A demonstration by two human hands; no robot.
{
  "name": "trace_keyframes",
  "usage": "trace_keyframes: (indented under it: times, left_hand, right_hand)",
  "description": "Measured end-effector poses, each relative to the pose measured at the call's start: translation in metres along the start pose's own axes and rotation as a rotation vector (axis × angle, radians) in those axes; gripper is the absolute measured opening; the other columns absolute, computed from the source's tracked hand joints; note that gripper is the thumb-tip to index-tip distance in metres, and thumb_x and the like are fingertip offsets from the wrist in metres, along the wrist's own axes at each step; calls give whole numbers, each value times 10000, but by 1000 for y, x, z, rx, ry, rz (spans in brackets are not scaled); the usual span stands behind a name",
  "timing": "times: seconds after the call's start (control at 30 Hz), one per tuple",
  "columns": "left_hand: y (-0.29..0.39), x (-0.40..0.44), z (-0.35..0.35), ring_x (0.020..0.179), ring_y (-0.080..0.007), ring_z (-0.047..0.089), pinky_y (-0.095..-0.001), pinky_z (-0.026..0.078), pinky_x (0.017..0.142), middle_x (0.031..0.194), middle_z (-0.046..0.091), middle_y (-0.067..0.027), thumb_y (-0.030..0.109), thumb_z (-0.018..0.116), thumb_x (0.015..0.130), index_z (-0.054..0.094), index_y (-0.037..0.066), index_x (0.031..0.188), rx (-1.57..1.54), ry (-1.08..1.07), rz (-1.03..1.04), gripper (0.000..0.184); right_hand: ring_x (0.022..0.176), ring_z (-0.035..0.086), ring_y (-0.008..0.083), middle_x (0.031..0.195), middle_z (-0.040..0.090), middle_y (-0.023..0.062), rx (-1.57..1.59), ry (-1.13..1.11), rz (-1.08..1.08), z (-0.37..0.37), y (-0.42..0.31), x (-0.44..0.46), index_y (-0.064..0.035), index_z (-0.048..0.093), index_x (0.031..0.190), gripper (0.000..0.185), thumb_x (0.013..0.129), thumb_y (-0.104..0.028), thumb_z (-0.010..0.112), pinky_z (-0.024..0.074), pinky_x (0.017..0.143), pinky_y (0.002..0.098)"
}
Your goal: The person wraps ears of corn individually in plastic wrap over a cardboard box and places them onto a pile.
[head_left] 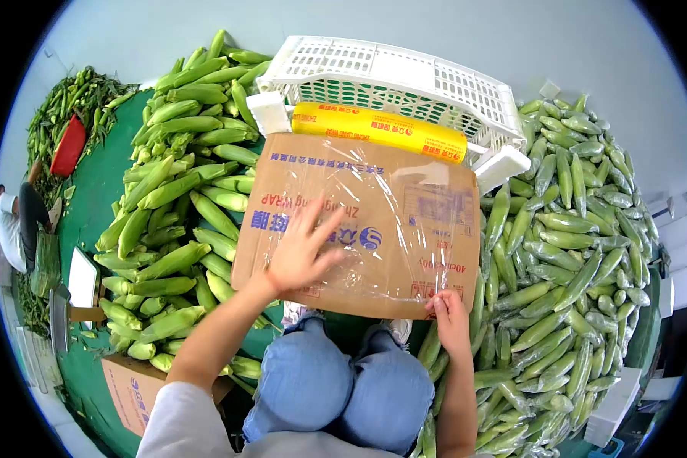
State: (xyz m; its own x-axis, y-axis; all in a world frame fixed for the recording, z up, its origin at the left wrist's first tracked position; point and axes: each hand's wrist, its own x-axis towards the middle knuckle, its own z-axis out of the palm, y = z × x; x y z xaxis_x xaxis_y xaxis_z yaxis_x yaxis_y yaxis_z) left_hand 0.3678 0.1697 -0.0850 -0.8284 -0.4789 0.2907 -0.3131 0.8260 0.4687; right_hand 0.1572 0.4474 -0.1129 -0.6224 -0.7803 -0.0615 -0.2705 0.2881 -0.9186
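Note:
A sheet of clear plastic wrap [374, 263] lies over a printed brown cardboard box [282, 179] in front of my knees. My left hand [301, 252] is over the left part of the cardboard, fingers spread and holding nothing. At the near right corner, my right hand [450, 317] pinches the edge of the wrap with thumb and fingers. Behind the cardboard, a yellow-labelled wrap roll [378, 130] lies across white supports. Unwrapped corn ears [168, 259] in green husks are piled on the left. Film-wrapped corn ears [557, 267] form a heap on the right.
A white plastic crate [412, 69] stands behind the roll. At far left are a red scoop-like container [69, 146], husk scraps [91, 91] and another person [11, 221]. A second cardboard box [130, 393] sits near my left elbow, on the green floor [91, 382].

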Motion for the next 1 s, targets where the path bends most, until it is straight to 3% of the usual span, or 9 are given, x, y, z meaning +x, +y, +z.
trace_keyframes:
  times: [0.13, 0.2, 0.4, 0.6, 0.7, 0.77, 0.83, 0.93, 1.0]
  left_hand:
    - [1, -99, -15, 1323, -339, 432, -481, 334, 1095, 1408, 466, -180, 326, 711, 808, 517, 107, 1355, 73, -60, -70, 621]
    - [-10, -113, -11, 1166, -301, 580, -419, 447, 999, 1198, 632, -121, 168, 672, 824, 653, 85, 1121, 24, 147, 4, 309]
    - [-19, -115, -33, 792, -281, 580, -381, 467, 731, 809, 566, -88, 104, 549, 790, 545, 75, 876, 46, 242, 53, 90]
    - [-21, -185, -2, 896, -329, 591, -393, 497, 812, 950, 587, -145, 54, 615, 779, 580, 55, 1044, -115, 413, -14, 267]
    - [-65, -258, 39, 860, -254, 557, -355, 479, 795, 981, 544, -106, 218, 695, 833, 479, 32, 1207, -235, 980, -1027, 470]
    - [-113, -305, 22, 977, -244, 516, -368, 468, 784, 1142, 499, -106, 356, 706, 856, 297, 40, 1401, -803, 1436, -1678, 750]
    - [-160, -346, 22, 1093, -274, 497, -471, 446, 803, 1372, 420, -113, 529, 707, 803, 233, 114, 1448, -832, 1611, -1817, 901]
    - [-184, -350, 0, 962, -285, 533, -461, 426, 745, 1209, 500, -104, 527, 771, 735, 307, 166, 1285, -923, 1527, -1905, 805]
    - [-220, -373, 18, 1020, -305, 538, -438, 443, 827, 1235, 502, -171, 522, 808, 689, 286, 50, 1279, -782, 1489, -1967, 918]
  right_hand:
    - [811, 605, 135, 848, 642, 56, -17, 49, -15, -1, 7, 5, -23, 539, 1007, 137, 997, -154, 502, 488, 782, 293]
    - [822, 605, 128, 883, 628, 47, -68, 128, -103, 0, 3, 8, -26, 532, 1021, 121, 998, -140, 497, 483, 784, 279]
    - [757, 517, 102, 806, 531, 33, 227, -13, -207, -12, -19, 13, -29, 498, 1030, 89, 1002, -110, 476, 447, 754, 257]
    - [701, 513, 103, 758, 512, 20, -5, -185, 3, -16, 31, 10, -39, 479, 1028, 106, 1018, -141, 452, 448, 684, 249]
    - [673, 513, 93, 757, 518, 19, -5, -155, 71, -13, 31, 10, -43, 483, 1030, 104, 1016, -143, 459, 455, 644, 238]
    - [657, 510, 83, 758, 521, 18, -20, -165, 88, -13, 19, 14, -43, 483, 1034, 106, 1014, -146, 467, 457, 616, 229]
    - [649, 508, 77, 752, 526, 16, 56, -190, 168, -11, 24, 17, -45, 487, 1037, 112, 1011, -153, 475, 454, 601, 230]
    - [640, 510, 71, 747, 538, 16, 41, -209, 154, -7, 19, 20, -44, 492, 1034, 116, 1008, -158, 485, 455, 586, 229]
    - [636, 515, 70, 749, 550, 20, -13, -222, 121, -4, 16, 20, -44, 498, 1028, 118, 1006, -159, 490, 458, 585, 226]
